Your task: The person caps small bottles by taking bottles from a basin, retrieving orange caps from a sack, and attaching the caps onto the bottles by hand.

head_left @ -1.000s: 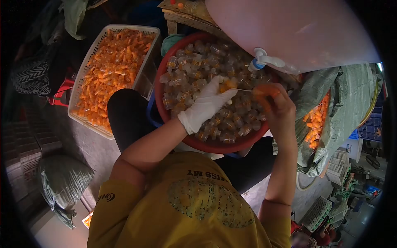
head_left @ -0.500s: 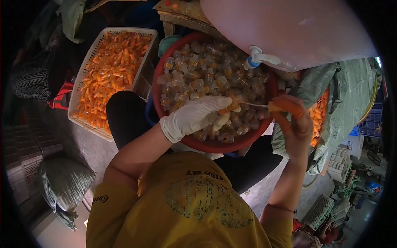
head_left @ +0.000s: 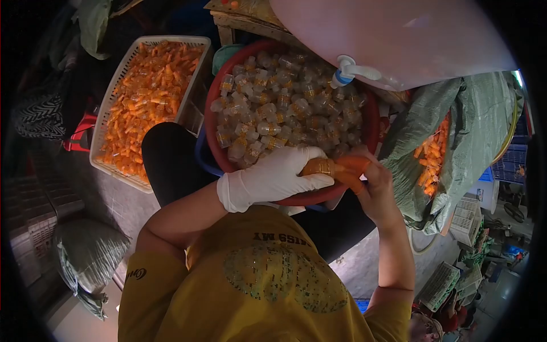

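Note:
My left hand [head_left: 273, 174], in a white glove, grips a small bottle [head_left: 319, 167] that looks orange, over the near edge of a red tub [head_left: 370, 114]. Close on its right, my right hand [head_left: 376, 182] has its fingers closed on an orange cap [head_left: 348, 171], which meets the bottle's end. Orange covers show on some of this hand's fingers. Many small clear bottles [head_left: 268, 112] with orange printing fill the tub below and beyond both hands.
A white basket [head_left: 108, 97] of orange-capped bottles stands at the left. A large pale bag with a spout [head_left: 347, 71] hangs over the tub's far right. Right of the tub, a green sack [head_left: 478, 131] holds orange pieces [head_left: 434, 154]. A wooden bench [head_left: 250, 20] is behind.
Both hands have come nearer the body and the tub's near edge. My right hand has moved left, closing the gap, and the thin white stem between them no longer shows.

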The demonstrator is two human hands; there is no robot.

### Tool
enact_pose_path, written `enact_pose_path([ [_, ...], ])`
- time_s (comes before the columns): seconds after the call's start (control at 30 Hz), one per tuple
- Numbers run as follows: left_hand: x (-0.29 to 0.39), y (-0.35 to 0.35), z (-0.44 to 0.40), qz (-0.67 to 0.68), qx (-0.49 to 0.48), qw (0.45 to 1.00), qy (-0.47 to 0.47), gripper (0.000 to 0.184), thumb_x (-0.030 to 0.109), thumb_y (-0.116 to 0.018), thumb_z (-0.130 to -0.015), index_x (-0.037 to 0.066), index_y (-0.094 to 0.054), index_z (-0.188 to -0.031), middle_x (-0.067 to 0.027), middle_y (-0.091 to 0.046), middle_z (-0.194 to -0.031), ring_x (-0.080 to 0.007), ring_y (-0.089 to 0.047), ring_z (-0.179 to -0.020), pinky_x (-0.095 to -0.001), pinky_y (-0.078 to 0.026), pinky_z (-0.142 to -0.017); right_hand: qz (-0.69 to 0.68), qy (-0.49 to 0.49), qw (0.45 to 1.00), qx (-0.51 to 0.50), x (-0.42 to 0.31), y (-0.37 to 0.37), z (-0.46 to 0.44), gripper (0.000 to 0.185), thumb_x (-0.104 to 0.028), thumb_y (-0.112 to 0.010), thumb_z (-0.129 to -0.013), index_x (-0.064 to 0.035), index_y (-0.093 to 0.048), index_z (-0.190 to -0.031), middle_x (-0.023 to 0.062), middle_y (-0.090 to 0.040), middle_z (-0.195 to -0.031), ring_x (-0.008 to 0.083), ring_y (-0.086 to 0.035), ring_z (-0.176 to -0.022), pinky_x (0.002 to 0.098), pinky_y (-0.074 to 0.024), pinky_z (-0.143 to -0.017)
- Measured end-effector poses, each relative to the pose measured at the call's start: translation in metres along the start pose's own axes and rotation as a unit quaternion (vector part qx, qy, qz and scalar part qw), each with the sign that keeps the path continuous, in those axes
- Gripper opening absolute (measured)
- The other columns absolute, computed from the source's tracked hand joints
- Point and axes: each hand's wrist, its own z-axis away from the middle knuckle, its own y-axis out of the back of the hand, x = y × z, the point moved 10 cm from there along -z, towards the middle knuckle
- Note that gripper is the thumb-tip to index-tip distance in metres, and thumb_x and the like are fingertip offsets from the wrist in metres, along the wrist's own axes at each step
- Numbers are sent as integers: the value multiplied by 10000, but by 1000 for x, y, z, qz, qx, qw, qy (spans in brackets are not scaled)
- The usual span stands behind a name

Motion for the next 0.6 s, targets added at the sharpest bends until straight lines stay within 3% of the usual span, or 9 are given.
enact_pose_path([
  [0.1,39,1,13,-396,133,873,-252,381,391,-603,-860,160,-588,-1163,12,-538,-810,-150,-539,-727,-370,-384,-972,-275,-222,934,-53,59,-33,20,241,-218,-541,-979,9,-624,-973,46,-592,-796,150,-535,-678,293,-449,-690],
  [0.17,49,-11,34,-528,144,764,-342,424,395,-609,-821,198,-567,-1194,23,-498,-823,-150,-532,-773,-433,-327,-1032,-603,-335,720,-75,64,-84,46,337,-285,-433,-1027,2,-609,-1046,2,-469,-676,106,-381,-579,294,-401,-671],
  [0.2,43,-15,41,-536,160,745,-364,409,423,-579,-835,219,-569,-1190,34,-458,-819,-116,-518,-777,-441,-338,-1023,-646,-318,687,-96,57,-94,52,312,-268,-418,-1027,-8,-590,-1039,-14,-389,-655,100,-321,-560,323,-409,-672],
  [0.27,30,-20,50,-545,185,717,-393,389,422,-551,-853,216,-570,-1183,40,-462,-826,-115,-511,-781,-439,-336,-1024,-605,-387,690,-88,50,-101,62,320,-276,-421,-1024,-4,-590,-1028,-19,-350,-651,97,-301,-558,319,-411,-663],
  [0.3,32,-18,49,-514,198,740,-386,378,351,-596,-838,208,-568,-1187,49,-449,-795,-107,-520,-756,-434,-334,-1029,-636,-337,686,-108,48,-103,58,357,-299,-424,-1026,9,-602,-1054,7,-442,-672,101,-389,-564,315,-434,-650],
  [0.4,8,-8,42,-504,181,773,-340,423,286,-691,-782,202,-577,-1180,56,-481,-785,-100,-550,-740,-436,-328,-1039,-343,-353,867,-73,87,-70,59,416,-336,-409,-1034,17,-615,-1108,38,-568,-757,123,-528,-624,300,-484,-651],
  [0.43,18,15,45,-441,201,821,-302,456,218,-771,-734,185,-599,-1155,49,-595,-870,-121,-587,-743,-423,-335,-1042,-380,-314,868,-65,84,-53,49,427,-345,-414,-1030,18,-625,-1107,62,-645,-879,156,-616,-709,278,-523,-668],
  [0.5,23,78,63,-432,331,809,-223,460,196,-796,-733,154,-614,-1154,8,-663,-1022,-164,-617,-801,-417,-348,-1037,-301,-264,910,107,87,15,36,550,-434,-313,-1046,19,-624,-1072,94,-661,-885,153,-626,-723,282,-528,-630],
  [0.6,7,178,114,-382,554,733,-99,602,187,-804,-741,48,-565,-1276,-102,-625,-1181,-321,-502,-1171,-430,-373,-1020,-200,-196,913,297,125,122,67,367,-289,-421,-1032,1,-610,-1155,98,-663,-996,130,-614,-759,254,-539,-647],
])
